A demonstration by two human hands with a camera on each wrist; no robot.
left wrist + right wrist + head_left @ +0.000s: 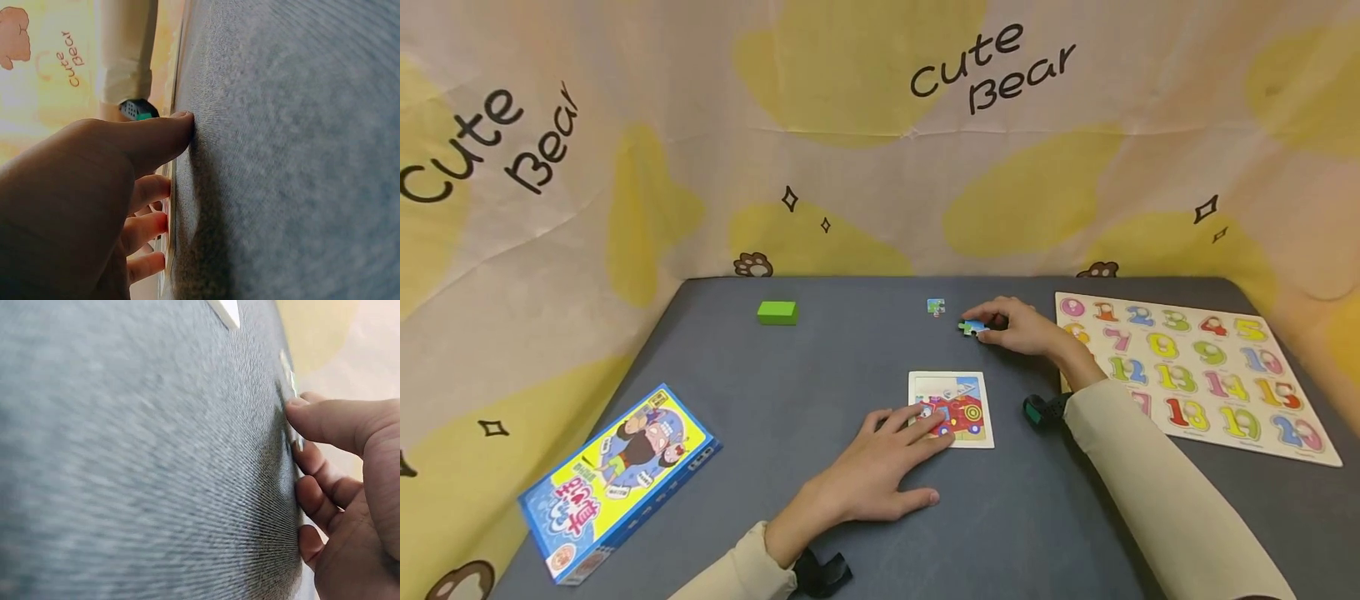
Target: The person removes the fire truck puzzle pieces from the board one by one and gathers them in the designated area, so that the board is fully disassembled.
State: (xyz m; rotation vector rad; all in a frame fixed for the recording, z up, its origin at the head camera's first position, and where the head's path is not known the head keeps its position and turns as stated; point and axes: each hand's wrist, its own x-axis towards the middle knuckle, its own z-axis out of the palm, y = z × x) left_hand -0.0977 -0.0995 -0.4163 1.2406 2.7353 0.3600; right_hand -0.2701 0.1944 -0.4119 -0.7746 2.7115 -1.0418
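A small framed jigsaw puzzle (989,421) with a red vehicle picture lies flat on the dark table, its upper part showing a bare section. My left hand (887,467) rests on its left side, fingers spread and fairly straight over the picture, thumb out on the tabletop. In the left wrist view, the left fingertips (156,225) lie along the frame's edge. Beyond the frame, to the right, my right hand (1018,327) pinches a blue and green jigsaw piece (972,327) between thumb and fingers, close over the table. Another jigsaw piece (936,306) lies just left of it.
A wooden number board (1195,446) lies at the right, partly under my right forearm. At the back left stands a green block (777,313). A blue and yellow box (621,483) sits at the front left. Patterned cloth (850,167) hangs behind the table.
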